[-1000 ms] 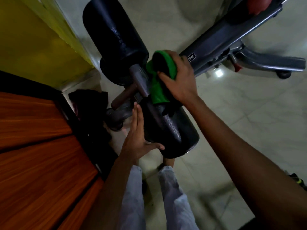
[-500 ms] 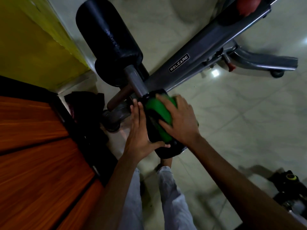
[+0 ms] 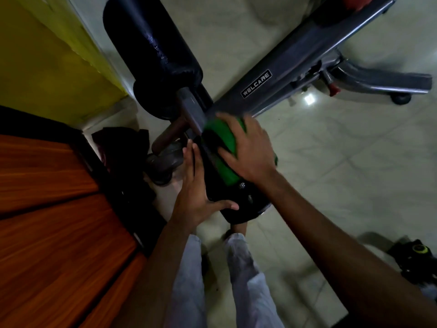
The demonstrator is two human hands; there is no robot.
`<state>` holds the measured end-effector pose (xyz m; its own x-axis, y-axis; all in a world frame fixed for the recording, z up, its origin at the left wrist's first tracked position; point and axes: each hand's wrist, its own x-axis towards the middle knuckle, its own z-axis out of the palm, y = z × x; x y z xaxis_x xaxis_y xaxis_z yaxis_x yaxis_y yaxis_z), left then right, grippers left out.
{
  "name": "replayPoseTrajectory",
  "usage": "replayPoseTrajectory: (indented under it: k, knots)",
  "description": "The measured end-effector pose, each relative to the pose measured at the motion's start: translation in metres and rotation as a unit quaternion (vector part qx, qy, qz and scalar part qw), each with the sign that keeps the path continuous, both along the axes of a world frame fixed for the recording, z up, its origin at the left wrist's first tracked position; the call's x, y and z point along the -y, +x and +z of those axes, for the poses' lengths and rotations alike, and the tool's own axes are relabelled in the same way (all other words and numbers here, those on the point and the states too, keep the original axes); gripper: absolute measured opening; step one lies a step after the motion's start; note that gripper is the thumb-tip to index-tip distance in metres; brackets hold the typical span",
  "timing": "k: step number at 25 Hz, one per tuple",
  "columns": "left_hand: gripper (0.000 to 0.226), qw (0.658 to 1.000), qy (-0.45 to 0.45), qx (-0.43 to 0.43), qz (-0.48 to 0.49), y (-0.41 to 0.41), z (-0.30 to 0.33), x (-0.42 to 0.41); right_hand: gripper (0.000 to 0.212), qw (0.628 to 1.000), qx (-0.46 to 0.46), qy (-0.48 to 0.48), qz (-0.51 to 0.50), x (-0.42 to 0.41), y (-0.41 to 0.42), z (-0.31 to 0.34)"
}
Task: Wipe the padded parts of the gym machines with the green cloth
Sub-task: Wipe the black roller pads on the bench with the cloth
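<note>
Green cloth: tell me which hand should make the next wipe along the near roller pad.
Right hand: it already presses the green cloth onto the near roller pad. Left hand only steadies the pad's side.

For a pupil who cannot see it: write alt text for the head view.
A right hand presses a green cloth onto a black roller pad of a gym machine, while the left hand steadies the pad's side. A second pad extends beyond.
</note>
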<state>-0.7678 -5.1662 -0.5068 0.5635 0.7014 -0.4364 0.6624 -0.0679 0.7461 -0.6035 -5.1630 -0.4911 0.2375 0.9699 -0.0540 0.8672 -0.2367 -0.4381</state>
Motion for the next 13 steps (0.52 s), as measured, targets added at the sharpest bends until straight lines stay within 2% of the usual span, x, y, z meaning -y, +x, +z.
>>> replayPoseTrajectory:
  k: [4, 6, 9, 11, 13]
  knots:
    - [0.154, 1.0, -0.011, 0.003, -0.002, 0.0, 0.002, -0.001, 0.064, 0.999, -0.02, -0.043, 0.005, -0.059, 0.004, 0.0]
    - [0.151, 1.0, -0.009, 0.014, 0.005, -0.003, 0.0, -0.002, 0.064, 0.995, -0.095, -0.021, -0.003, -0.051, 0.01, 0.003]
    - [0.144, 0.999, -0.009, 0.029, 0.017, -0.015, -0.005, -0.001, 0.062, 0.978, -0.187, 0.048, -0.08, -0.036, 0.028, 0.013]
    - [0.142, 0.999, -0.008, 0.028, 0.017, -0.022, -0.008, -0.001, 0.06, 0.976, -0.179, 0.059, -0.112, -0.029, 0.044, 0.019]
    - [0.147, 0.999, 0.012, 0.029, 0.025, -0.018, -0.007, 0.0, 0.06, 0.982, -0.155, 0.055, -0.096, -0.026, 0.048, 0.021]
